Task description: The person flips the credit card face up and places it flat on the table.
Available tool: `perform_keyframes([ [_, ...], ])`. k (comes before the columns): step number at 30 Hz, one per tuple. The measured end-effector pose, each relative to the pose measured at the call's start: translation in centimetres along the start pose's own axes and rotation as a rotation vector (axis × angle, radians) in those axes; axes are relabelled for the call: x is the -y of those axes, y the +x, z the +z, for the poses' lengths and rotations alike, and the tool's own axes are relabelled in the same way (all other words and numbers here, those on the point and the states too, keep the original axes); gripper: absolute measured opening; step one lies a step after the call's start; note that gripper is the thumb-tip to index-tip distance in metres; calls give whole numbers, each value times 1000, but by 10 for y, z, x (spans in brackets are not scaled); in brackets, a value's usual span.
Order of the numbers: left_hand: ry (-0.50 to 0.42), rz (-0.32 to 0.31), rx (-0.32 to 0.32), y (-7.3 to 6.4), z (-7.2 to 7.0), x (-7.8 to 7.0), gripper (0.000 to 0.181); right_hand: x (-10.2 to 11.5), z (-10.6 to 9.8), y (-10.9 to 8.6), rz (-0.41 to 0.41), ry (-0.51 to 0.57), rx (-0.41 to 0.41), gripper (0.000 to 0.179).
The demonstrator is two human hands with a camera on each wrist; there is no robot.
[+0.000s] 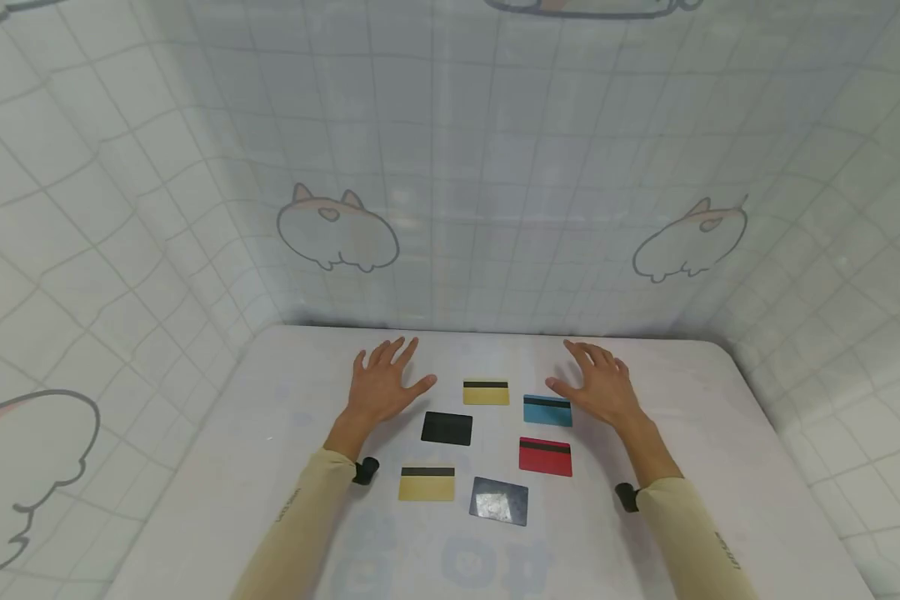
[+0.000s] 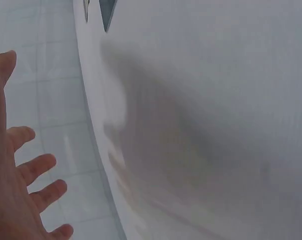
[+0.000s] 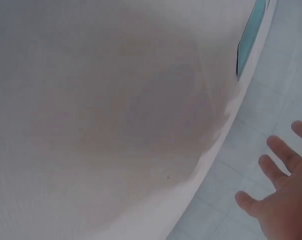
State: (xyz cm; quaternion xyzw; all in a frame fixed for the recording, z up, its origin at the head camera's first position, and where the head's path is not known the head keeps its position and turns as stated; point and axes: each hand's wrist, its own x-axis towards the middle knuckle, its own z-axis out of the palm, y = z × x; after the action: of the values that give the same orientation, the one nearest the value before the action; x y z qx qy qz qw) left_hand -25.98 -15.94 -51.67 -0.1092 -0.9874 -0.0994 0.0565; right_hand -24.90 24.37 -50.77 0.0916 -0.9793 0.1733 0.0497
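Several cards lie spread on the white table between the two hands in the head view. A yellow card with a dark stripe point(image 1: 486, 394) is farthest back, a blue striped card point(image 1: 547, 412) right of it. Below these lie a black card point(image 1: 447, 428) and a red striped card point(image 1: 545, 457). Nearest are a second yellow striped card point(image 1: 427, 486) and a dark grey shiny card point(image 1: 498, 501). My left hand point(image 1: 378, 389) hovers with spread fingers left of the black card. My right hand point(image 1: 602, 390), fingers also spread, is beside the blue card. Both hold nothing.
The white table point(image 1: 285, 400) has a back edge against a grid-patterned curtain point(image 1: 510, 208) with cartoon animal drawings. Similar curtain walls rise at left and right. Small black wrist devices sit at both sleeve cuffs. Pale printed marks show at the table's front.
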Motion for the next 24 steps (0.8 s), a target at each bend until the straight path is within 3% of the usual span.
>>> perform_keyframes([
  [10, -154, 47, -11, 2, 3, -11, 86, 4, 6, 4, -45, 114, 47, 90],
  [24, -298, 79, 57, 3, 9, -15, 84, 13, 11, 9, -60, 212, 99, 93],
])
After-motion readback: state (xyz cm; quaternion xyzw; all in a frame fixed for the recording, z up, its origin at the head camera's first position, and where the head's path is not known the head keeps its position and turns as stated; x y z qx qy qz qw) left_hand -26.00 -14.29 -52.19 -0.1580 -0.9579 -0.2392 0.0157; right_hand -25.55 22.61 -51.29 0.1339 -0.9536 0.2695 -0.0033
